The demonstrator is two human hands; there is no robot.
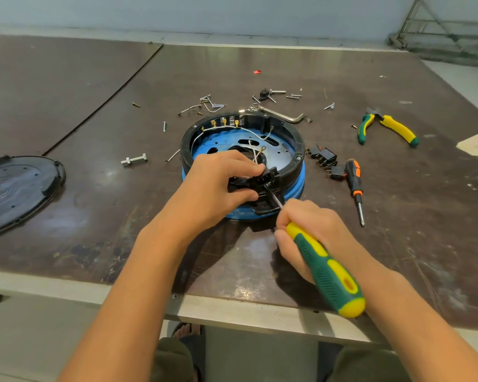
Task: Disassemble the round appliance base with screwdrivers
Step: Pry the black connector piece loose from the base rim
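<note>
Round appliance base (284, 161): my left hand (218, 183) pinches its black connector block (267, 179); my right hand (315, 230) grips the green-yellow screwdriver (326, 271), tip just beside my left thumb.

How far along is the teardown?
Done: round black cover plate lies aside; loose silver screws and small black switches are out. In hand: left hand grips a black plastic bracket on the black-and-blue round base, right hand holds green-and-yellow screwdriver at it. Left: white wires, brass terminals inside.
</note>
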